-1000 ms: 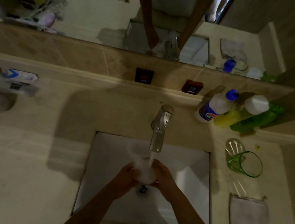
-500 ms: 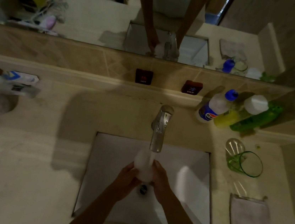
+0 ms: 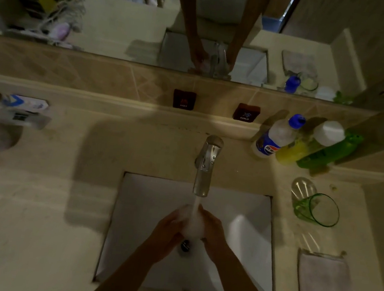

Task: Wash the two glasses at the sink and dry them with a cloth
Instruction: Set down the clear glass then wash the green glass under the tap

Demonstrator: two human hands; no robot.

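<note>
So we're mid-wash on the first glass point(image 3: 191, 222), I'd say. It's down in the sink point(image 3: 253, 228), right under the tap point(image 3: 204, 171), water running over it, and it looks foamy or just blurred by the stream, hard to tell which. The left hand point(image 3: 167, 232) is wrapped round it from one side, fingers curled onto it. The right hand point(image 3: 213, 232) cups the other side, fingers bent against the glass too, so both are gripping rather than loose. How tight, I can't say, it's dim in here.

The second glass, the green glass point(image 3: 316, 209), sits on the counter point(image 3: 31, 222) to the right of the sink, with another clear thing just behind it that I can't make out. The cloth point(image 3: 324, 282) lies flat nearer the front edge, well apart from the hands.

Next up is probably a rinse, then a reach right without letting a wet glass slip.
</note>
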